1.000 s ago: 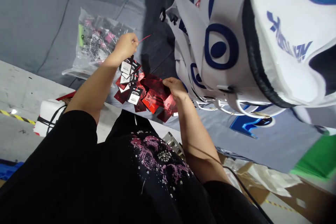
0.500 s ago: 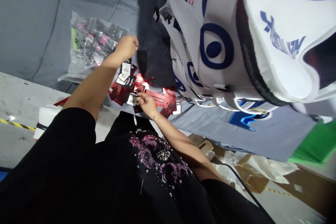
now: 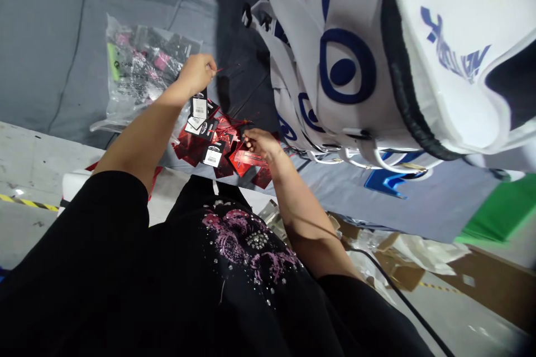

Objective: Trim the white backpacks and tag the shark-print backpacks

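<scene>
My left hand (image 3: 201, 73) is closed in a pinch on a thin red string (image 3: 220, 70), above the edge of a clear plastic bag. Below it lie black hang tags (image 3: 199, 106) with white barcode labels. My right hand (image 3: 260, 144) has its fingers curled together over the pile, at the upper end of a bright red hang tag (image 3: 240, 163); the exact grip is partly hidden. More dark red tags (image 3: 190, 148) lie in a loose, overlapping heap along the table's near edge. A black tag with a white label (image 3: 213, 154) rests left of my right hand.
The clear plastic bag (image 3: 138, 67) holds pink and black packets. White bags with blue trim (image 3: 347, 67) stand on the right of the grey-covered table (image 3: 42, 39). A blue shiny piece (image 3: 387, 181) lies under their handles. Cardboard boxes (image 3: 402, 273) and a black cable (image 3: 402, 295) are below.
My right hand has moved right and slightly up, from the black labelled tag to a red one. My left hand stays near the same spot, still pinching the string.
</scene>
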Motion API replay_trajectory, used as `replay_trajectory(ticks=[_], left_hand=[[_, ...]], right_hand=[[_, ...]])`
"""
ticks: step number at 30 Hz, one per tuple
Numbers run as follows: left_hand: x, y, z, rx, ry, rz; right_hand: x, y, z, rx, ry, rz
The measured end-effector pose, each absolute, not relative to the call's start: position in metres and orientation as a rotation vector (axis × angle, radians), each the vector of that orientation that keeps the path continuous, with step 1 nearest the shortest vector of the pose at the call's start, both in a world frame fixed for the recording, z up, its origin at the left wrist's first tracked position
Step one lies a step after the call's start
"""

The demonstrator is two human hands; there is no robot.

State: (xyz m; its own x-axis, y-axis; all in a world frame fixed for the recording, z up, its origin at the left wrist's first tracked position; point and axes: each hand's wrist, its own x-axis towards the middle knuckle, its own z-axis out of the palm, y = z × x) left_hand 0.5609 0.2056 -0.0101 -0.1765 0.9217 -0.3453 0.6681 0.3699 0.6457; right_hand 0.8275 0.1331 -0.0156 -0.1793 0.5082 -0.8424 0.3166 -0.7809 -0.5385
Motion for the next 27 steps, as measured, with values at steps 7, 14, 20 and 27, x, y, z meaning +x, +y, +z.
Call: replay_trajectory(ticks=[7, 14, 20, 27], left_hand=[[0.558, 0.203, -0.014, 1.277, 1.854, 0.527], [0.565, 0.201, -0.002, 1.400, 1.930, 0.388], [0.591, 0.207, 0.022, 1.673, 1.977, 0.291], [0.672, 0.157, 0.018, 1.896, 1.654, 0.016]], right_hand=[[0.844, 0.140, 0.002, -1.805, -0.765, 2.249], [0.843, 0.142, 0.005, -1.805, -0.728, 2.217], [0.837, 0.134, 0.002, -1.821, -0.757, 2.161], [0.826, 0.126, -0.004, -1.815, -0.865, 2.059]])
